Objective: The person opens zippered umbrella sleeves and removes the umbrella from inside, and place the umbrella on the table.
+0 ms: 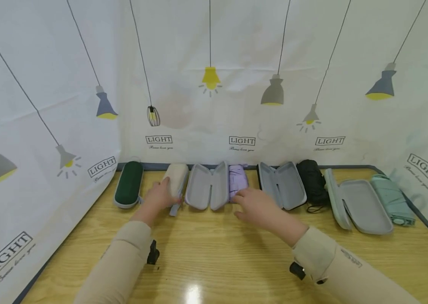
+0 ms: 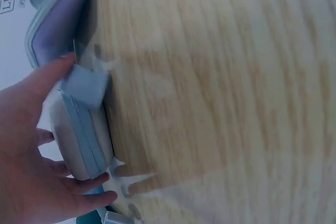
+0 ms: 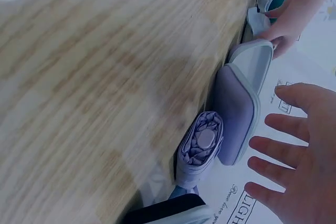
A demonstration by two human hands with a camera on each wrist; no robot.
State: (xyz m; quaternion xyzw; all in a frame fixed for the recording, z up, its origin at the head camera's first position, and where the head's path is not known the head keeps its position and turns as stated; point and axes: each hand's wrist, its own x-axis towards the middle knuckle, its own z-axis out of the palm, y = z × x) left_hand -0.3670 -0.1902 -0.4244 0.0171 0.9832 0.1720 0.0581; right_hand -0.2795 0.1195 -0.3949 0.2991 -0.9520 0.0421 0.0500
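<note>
My left hand (image 1: 158,196) holds a closed beige zip case (image 1: 178,175) at the back of the table. In the left wrist view its thumb lies at one end of the case and the fingers at the other, with a grey-blue strap tab (image 2: 86,85) by the thumb. My right hand (image 1: 258,207) hovers by a folded lilac umbrella (image 1: 238,176), fingers spread and nothing in them. Between the hands an open case (image 1: 200,185) shows its grey lining; its outside (image 3: 233,111) is lavender in the right wrist view.
Left of the beige case lies a closed dark green case (image 1: 129,183). Rightward stand an open black-edged case (image 1: 291,184), a black folded umbrella (image 1: 311,179), an open mint case (image 1: 367,207) and a folded mint umbrella (image 1: 391,198). A lamp-printed cloth (image 1: 237,114) hangs behind the wooden table (image 1: 214,257).
</note>
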